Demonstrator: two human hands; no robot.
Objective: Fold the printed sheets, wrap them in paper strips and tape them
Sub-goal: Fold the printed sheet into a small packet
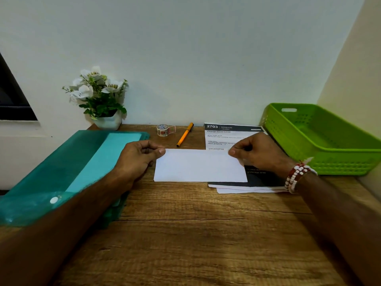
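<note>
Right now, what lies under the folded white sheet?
The folded white sheet overlaps a stack of printed sheets on its right; its left is over the wooden desk. It hides the middle of the top page's text.

Printed sheet half covered (small print unreadable), green basket cut off at right edge

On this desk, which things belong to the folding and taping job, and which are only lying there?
For the job: folded white paper sheet, pinched by left hand and right hand; stack of printed sheets; small tape roll.

Lying about: orange pen; white pot of white flowers; teal plastic folder; green plastic basket.
</note>
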